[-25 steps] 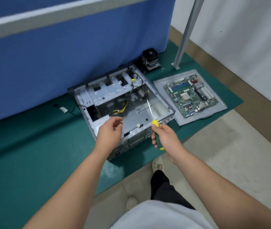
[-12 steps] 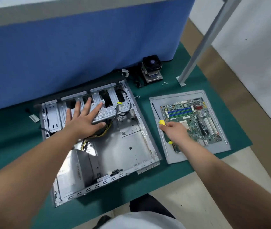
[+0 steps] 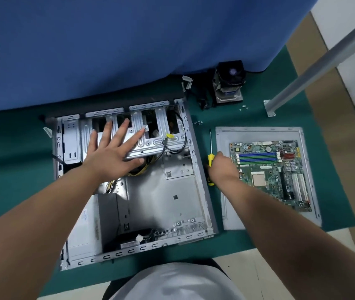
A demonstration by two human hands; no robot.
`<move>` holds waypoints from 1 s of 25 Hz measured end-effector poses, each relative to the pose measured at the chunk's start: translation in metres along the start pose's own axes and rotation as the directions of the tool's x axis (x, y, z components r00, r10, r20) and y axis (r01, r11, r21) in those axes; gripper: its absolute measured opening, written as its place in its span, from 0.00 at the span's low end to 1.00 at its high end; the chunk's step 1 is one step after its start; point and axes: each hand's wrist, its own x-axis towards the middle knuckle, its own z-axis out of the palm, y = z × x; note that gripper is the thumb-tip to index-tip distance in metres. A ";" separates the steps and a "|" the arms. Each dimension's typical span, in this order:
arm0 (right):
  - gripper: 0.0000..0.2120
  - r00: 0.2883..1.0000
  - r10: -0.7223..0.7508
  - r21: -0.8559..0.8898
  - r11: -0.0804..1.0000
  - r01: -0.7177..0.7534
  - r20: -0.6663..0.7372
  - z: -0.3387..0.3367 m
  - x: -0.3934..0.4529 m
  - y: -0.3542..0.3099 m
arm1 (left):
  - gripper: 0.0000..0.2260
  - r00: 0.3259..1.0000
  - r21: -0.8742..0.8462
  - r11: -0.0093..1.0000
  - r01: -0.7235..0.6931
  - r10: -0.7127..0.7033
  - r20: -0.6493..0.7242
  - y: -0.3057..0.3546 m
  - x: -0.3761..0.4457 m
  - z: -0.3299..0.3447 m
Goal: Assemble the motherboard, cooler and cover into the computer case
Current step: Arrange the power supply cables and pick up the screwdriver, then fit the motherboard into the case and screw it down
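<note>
- The left hand (image 3: 112, 154) now lies flat, fingers spread, on the drive cage (image 3: 150, 137) at the far side of the computer case (image 3: 167, 195); a second ago it hovered half-curled over the case. Pressing down there probably steadies the case on the green mat (image 3: 9, 159).
- The case lies open side up, its floor bare metal with yellow cables (image 3: 137, 172) trailing from under the cage. No board sits in it yet, so the assembly has hardly begun.
- The right hand (image 3: 222, 167) has carried the yellow-handled screwdriver (image 3: 210, 156) out of the case and grips it curled round the handle, low over the mat between case and cover (image 3: 226, 213). It looks about to be laid down, freeing that hand for the board.
- The motherboard (image 3: 271, 172) rests flat on the grey cover, right of the case: green, with blue memory slots, an empty socket and white slots.
- The cooler (image 3: 229, 83) stands beyond, against the blue partition (image 3: 128, 40), small screws (image 3: 243, 108) just beside it.
</note>
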 end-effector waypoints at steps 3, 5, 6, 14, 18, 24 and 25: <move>0.21 0.999 -0.020 0.022 1.000 0.019 0.033 -0.013 -0.012 -0.003 | 0.35 1.000 -0.002 1.000 -0.019 0.019 -0.007 -0.002 0.000 0.003; 0.20 0.992 -0.125 0.136 0.983 0.122 0.012 -0.029 -0.034 -0.001 | 0.37 1.000 -0.006 1.000 -0.021 0.021 0.006 -0.002 0.000 0.001; 0.18 0.982 -0.190 0.209 0.959 0.190 -0.023 -0.037 -0.049 0.002 | 0.38 0.999 -0.025 1.000 -0.019 0.019 0.027 -0.002 0.000 -0.001; 0.18 0.678 -0.730 -0.230 0.676 0.700 -0.081 -0.039 -0.175 -0.010 | 0.23 0.911 -0.146 0.952 -0.269 0.203 -0.358 -0.042 -0.092 0.029; 0.25 0.660 -0.724 -0.158 0.641 0.751 0.200 0.011 -0.173 -0.075 | 0.20 0.910 0.109 0.988 -0.108 0.142 -0.389 -0.044 -0.137 0.069; 0.36 0.833 -0.494 -0.302 0.778 0.551 0.248 0.066 -0.135 -0.164 | 0.13 0.905 0.111 0.994 -0.023 0.068 -0.419 -0.032 -0.139 0.069; 0.34 0.853 -0.456 -0.352 0.778 0.521 0.254 0.072 -0.132 -0.162 | 0.13 0.904 0.108 0.994 -0.024 0.068 -0.422 -0.032 -0.138 0.068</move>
